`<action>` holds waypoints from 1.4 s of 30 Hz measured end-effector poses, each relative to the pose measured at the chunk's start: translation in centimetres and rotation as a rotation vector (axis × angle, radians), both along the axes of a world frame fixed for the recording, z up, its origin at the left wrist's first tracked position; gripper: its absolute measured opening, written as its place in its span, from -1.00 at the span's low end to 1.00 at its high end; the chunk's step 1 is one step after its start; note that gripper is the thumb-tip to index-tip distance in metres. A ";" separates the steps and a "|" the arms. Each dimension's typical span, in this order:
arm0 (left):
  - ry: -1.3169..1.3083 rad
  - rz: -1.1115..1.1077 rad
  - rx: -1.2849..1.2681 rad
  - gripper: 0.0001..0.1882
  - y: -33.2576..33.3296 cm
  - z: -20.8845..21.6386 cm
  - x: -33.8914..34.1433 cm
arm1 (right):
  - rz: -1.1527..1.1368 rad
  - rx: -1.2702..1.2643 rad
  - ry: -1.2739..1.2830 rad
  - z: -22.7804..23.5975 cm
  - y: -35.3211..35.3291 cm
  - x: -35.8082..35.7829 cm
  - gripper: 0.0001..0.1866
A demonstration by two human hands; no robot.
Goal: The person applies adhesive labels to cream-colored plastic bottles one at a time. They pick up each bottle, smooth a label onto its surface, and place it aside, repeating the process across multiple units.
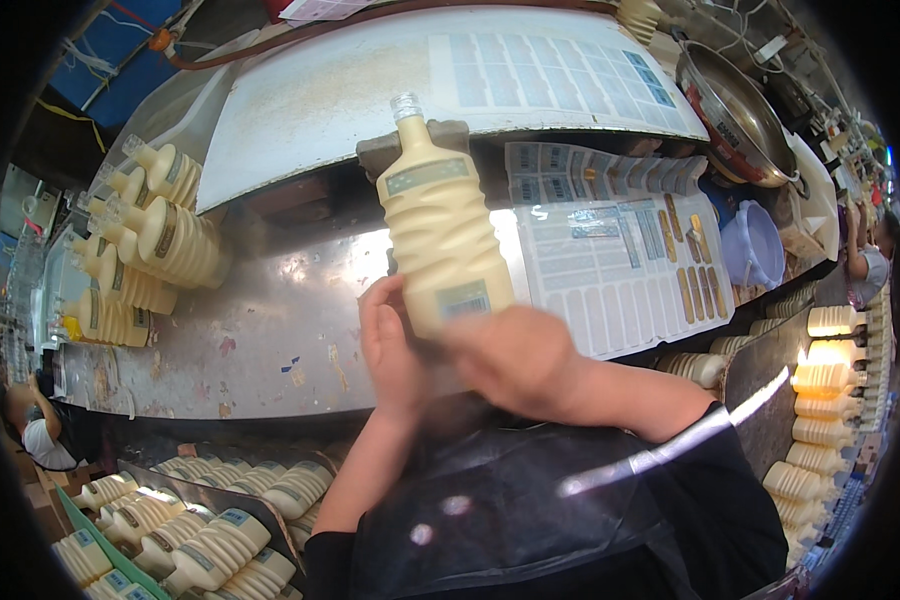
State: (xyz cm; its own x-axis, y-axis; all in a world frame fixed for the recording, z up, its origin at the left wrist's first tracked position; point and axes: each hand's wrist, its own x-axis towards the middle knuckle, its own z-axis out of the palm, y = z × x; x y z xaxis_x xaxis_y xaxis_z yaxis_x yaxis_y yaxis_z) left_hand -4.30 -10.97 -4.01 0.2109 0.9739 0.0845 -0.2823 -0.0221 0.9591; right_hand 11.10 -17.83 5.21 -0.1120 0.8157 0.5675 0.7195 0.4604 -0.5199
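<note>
A cream-coloured, ripple-sided bottle [442, 225] lies in front of me, its clear-capped neck pointing away and resting in a notched brown block [378, 155]. It bears one label below the neck and another near its base. My left hand [390, 345] is closed against the bottle's lower left side, steadying it. Over the lower label is my right hand [518, 362], curled and smeared by motion, so its fingertips are hidden. To the right, a label sheet [610, 285] lies partly used, with gold strips on its right side.
Similar bottles [175, 240] stand grouped at the left of the metal table [270, 370]. More bottles [210, 550] fill crates at lower left, and others [820, 430] line the right. A white board [320, 90] spans the back. A purple bucket [753, 245] and metal pan [740, 110] are right.
</note>
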 end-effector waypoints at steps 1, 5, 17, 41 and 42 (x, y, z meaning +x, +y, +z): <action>0.054 0.029 0.060 -0.56 0.0 0.1 0.3 | -0.113 -0.075 0.182 -0.1 0.3 -0.1 -0.75; 0.264 0.101 0.201 -0.52 0.1 -0.4 1.6 | -0.183 -0.139 0.217 -1.8 0.9 0.0 -0.62; 0.103 0.010 0.022 -0.71 0.4 1.1 1.1 | -0.183 0.128 -0.102 0.0 2.1 3.1 -0.65; 0.272 0.174 0.288 -0.71 6.7 5.2 2.2 | -0.396 -0.285 0.056 -0.7 -0.7 0.5 -0.68; 0.331 0.198 0.414 -0.72 7.9 5.6 2.6 | -0.439 -0.297 0.100 -1.2 -0.6 1.3 -0.68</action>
State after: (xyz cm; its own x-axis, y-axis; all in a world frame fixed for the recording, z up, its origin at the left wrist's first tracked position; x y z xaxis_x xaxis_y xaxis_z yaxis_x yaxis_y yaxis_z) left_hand -1.74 -3.06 1.56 0.1079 0.8970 0.4287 0.0795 -0.4376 0.8957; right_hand 12.41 -18.38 4.02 0.3186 0.9006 0.2958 0.7513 -0.0497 -0.6581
